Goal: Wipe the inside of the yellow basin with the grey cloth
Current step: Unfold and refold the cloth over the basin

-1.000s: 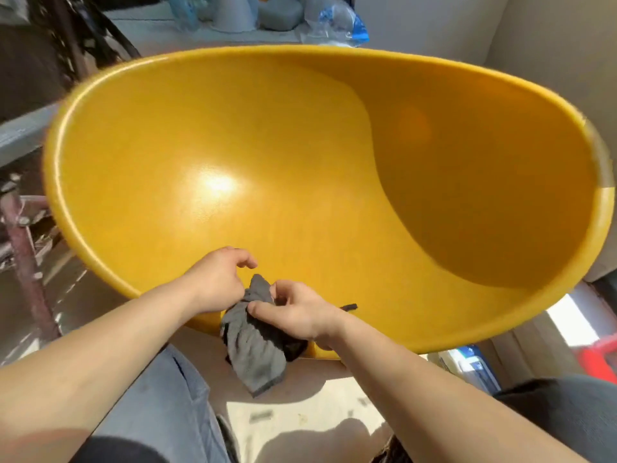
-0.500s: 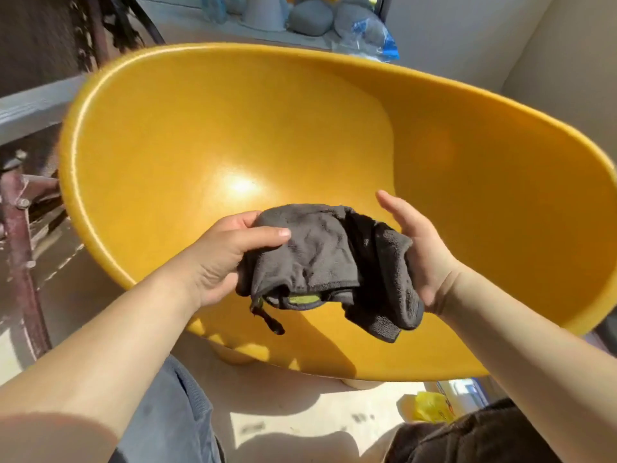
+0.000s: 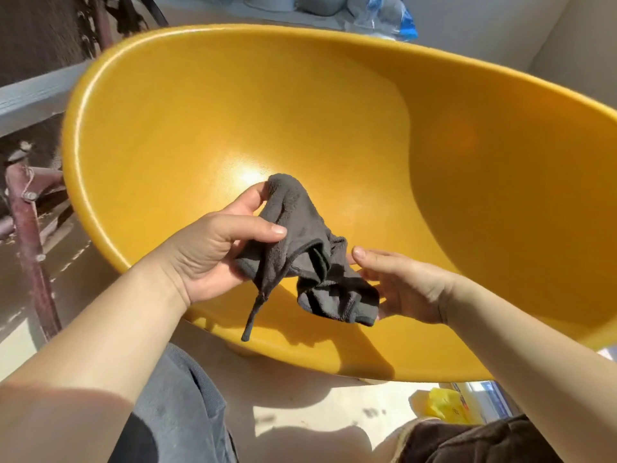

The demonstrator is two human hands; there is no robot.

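Observation:
A large yellow basin fills most of the head view, tilted with its hollow facing me. Over its near rim I hold a crumpled grey cloth between both hands. My left hand pinches the cloth's upper part between thumb and fingers. My right hand holds its lower bunch from the right, thumb on top. A thin loop of the cloth hangs down below my left hand. The cloth is in the air, apart from the basin's inner surface.
A rusty metal post stands at the left. A grey ledge behind the basin carries a blue-and-clear plastic bag and pale containers. A yellow bag lies on the floor at lower right. My knees are below the basin.
The cloth went from hanging below the basin's near rim to being lifted over the basin. It was spread between both hands, and now it is bunched tighter, with my right hand lower.

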